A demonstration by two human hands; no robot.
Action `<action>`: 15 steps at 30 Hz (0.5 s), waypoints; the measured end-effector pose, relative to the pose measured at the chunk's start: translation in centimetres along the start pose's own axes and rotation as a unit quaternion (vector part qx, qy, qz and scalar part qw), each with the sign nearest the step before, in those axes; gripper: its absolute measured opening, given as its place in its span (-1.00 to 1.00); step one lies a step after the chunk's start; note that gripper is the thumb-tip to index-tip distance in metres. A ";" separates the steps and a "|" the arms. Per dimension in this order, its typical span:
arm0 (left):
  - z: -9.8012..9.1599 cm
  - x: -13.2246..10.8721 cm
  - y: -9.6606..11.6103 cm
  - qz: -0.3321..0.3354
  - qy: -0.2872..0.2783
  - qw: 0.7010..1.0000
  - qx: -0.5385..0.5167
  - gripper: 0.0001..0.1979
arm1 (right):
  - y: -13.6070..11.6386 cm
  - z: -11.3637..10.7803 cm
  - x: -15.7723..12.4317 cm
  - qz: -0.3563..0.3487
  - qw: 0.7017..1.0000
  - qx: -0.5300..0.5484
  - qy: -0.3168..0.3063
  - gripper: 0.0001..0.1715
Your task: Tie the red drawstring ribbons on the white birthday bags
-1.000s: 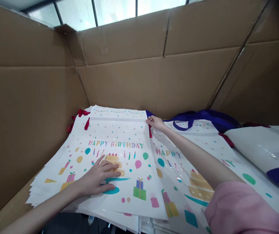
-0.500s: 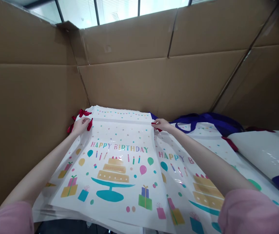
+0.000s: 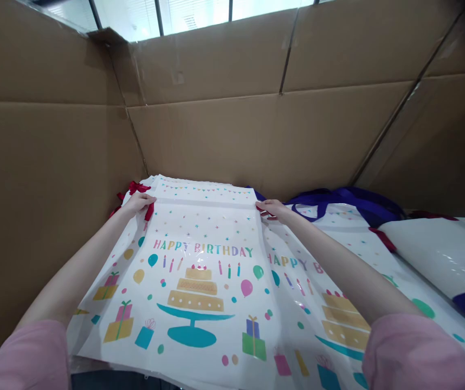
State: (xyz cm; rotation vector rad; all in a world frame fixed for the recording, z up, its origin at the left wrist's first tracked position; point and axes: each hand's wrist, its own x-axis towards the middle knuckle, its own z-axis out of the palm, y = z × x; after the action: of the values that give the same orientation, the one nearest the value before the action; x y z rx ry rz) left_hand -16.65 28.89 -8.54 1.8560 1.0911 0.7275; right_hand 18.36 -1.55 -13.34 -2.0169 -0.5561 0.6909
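Observation:
A white plastic bag (image 3: pixel 204 233) printed with HAPPY BIRTHDAY, a tiered cake, balloons and presents lies face up on a stack of similar bags. My left hand (image 3: pixel 139 202) pinches its left edge near the top, beside a red ribbon (image 3: pixel 149 212). On the opposite edge, the thumb and fingers of my right hand (image 3: pixel 272 208) grip the bag at the same height, fingertips partly under it. Another printed bag (image 3: pixel 297 287) lies to the right, partly beneath my right forearm.
Tall cardboard walls (image 3: pixel 208 135) enclose the left and far sides. Purple straps (image 3: pixel 346 200) lie along the back at the right. A glossy white bag (image 3: pixel 439 254) with purple trim rests at the far right. Red ribbon bows (image 3: pixel 137 187) stick out at the stack's left corner.
The bag's lower part has shifted slightly right and toward me. Both hands keep hold of its upper edges, and my left forearm has moved a little right.

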 end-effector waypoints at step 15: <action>0.0 0.8 -1.4 -0.041 0.007 0.997 -0.061 -0.73 | 0.4 0.4 0.3 -0.034 0.999 0.016 -0.012 -0.66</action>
State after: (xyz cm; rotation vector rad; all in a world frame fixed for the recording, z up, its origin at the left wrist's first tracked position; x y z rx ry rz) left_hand -16.90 30.01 -9.72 1.6954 1.1007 0.7446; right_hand 18.36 -1.34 -13.91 -1.9525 -0.6203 0.6800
